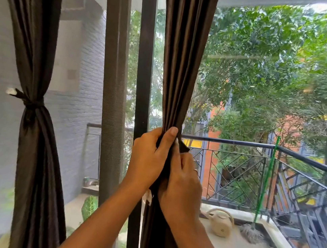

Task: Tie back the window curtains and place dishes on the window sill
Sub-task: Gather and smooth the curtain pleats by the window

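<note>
A dark brown curtain [182,59] hangs gathered in the middle of the window. My left hand [149,157] grips the bunched fabric at railing height, thumb up along the folds. My right hand [181,186] sits just below and to the right, its fingers pinching a dark tie strip [182,147] that pokes out between the two hands. A white scrap shows under my left wrist. At the left, a second brown curtain [30,148] is tied back with a knotted band [30,103]. No dishes are in view.
Dark window frame posts [144,69] stand beside the curtain. Through the glass are a balcony with a metal railing [239,143], a beige watering can [221,223], a green-handled mop [263,185] and trees. A leafy plant [89,205] sits low left.
</note>
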`<state>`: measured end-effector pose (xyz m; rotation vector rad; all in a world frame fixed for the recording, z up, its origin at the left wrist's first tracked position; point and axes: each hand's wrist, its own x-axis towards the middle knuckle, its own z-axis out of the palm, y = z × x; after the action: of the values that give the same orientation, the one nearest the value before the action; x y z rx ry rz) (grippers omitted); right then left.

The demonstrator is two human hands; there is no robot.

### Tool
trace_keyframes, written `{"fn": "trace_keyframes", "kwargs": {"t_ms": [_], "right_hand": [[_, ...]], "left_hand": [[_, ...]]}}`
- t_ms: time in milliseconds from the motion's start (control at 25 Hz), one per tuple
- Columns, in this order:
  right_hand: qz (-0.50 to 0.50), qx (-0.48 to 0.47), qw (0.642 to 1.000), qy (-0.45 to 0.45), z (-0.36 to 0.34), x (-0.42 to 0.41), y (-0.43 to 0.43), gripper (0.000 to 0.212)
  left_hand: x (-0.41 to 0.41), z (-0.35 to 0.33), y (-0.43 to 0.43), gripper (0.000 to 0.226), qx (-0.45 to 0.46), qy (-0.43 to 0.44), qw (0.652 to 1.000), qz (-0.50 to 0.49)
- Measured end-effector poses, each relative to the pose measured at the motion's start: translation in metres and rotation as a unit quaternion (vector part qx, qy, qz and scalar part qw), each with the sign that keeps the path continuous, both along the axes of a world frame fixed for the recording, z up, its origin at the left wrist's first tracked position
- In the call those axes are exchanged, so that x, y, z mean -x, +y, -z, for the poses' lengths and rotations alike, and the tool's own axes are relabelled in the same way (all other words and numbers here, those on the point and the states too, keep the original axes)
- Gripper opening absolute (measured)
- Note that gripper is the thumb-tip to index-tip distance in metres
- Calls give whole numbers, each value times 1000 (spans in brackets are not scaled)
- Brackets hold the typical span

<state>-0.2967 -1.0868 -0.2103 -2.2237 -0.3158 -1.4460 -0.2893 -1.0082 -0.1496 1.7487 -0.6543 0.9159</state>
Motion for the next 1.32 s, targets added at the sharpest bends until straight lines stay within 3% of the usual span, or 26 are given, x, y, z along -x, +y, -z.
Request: {"fn": "trace_keyframes", "kwargs": {"t_ms": [160, 280, 360, 440, 480, 560, 600, 680, 760, 840, 920, 1040, 1160, 1320], "right_hand": [[-165, -72, 984, -1, -2, 3, -9, 50], [-134, -187, 971, -67, -19, -10, -36, 36], [-123, -148, 980, 52, -39, -26, -58, 51], [-187, -92, 955, 212, -55, -40, -72, 57], [-226, -94, 934, 261, -61, -43, -75, 50], [-247, -100, 924, 274, -68, -47, -80, 19], [-230, -91, 936, 252, -70, -47, -84, 17], [-175, -58, 959, 216, -73, -41, -96, 34], [-176, -88, 953, 231, -77, -30, -104, 33], [-272, -198, 895, 293, -75, -13, -101, 28], [-388, -285, 797, 365, -72, 4, -88, 23], [-489, -332, 680, 434, -64, 14, -65, 21], [-500, -361, 655, 436, -59, 12, -50, 18], [-511, -355, 631, 463, -61, 10, -42, 21]], "left_hand": [[-9, 0, 4, 8, 27, 37, 999, 15], [-12, -3, 7, 10, 43, 65, 996, 47], [-13, -5, 10, 15, 37, 83, 993, 77], [-14, -6, 11, 18, 38, 101, 989, 106], [-14, -8, 12, 19, 38, 107, 986, 118], [-14, -10, 16, 19, 32, 117, 985, 127], [-14, -10, 18, 20, 24, 120, 985, 119], [-16, -13, 21, 23, 8, 127, 988, 85], [-18, -15, 23, 25, -12, 127, 991, 29], [-18, -20, 22, 21, -37, 123, 991, -35], [-18, -23, 20, 16, -48, 129, 988, -75], [-14, -27, 18, 16, -36, 157, 984, -77], [-1, -33, 16, 19, 13, 217, 976, 18], [16, -32, 15, 42, -1, 270, 958, 99]]}}
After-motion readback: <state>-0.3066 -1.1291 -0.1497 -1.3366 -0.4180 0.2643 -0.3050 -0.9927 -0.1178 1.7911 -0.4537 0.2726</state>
